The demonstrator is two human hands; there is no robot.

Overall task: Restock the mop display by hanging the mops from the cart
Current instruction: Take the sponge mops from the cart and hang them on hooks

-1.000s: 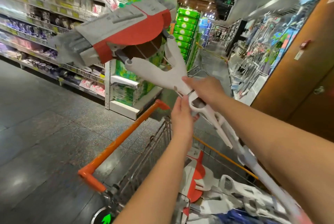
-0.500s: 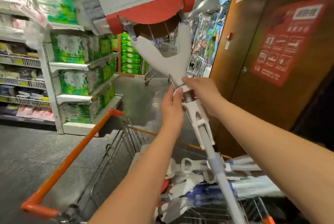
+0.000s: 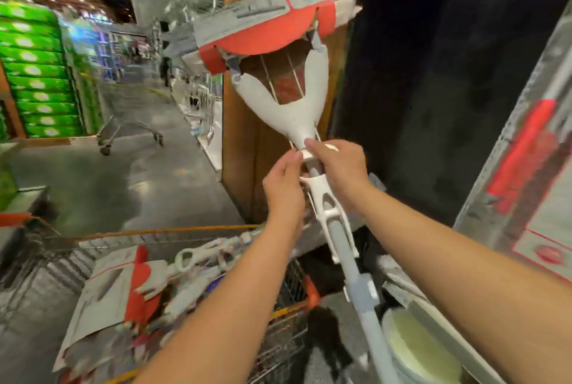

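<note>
A wooden pillar (image 3: 244, 148) rises straight ahead, with a dark wall to its right and a shop aisle running off to its left. Below it stands the wire shopping cart (image 3: 278, 340), its orange-edged rim crossing the frame. More mops (image 3: 117, 290) lie in a heap inside the cart, their heads in the same white and red card sleeves.

One mop (image 3: 291, 114) is held up above the cart, nearly upright and leaning slightly left at the top. Its head is up in front of the pillar. Its white forked yoke narrows to a neck at the hands, and its grey shaft runs down to the right past the cart's end.

Both hands grip this mop at the neck. The right hand (image 3: 340, 170) wraps the neck from the right, fingers curled round it and thumb lying over the top. The left hand (image 3: 284, 185) closes on the shaft just below, its fingertips pinching the white collar.

The card sleeve (image 3: 263, 24) on the raised head carries grey print, too blurred to read. A red-marked sign (image 3: 520, 163) at the right edge is equally smeared.
</note>
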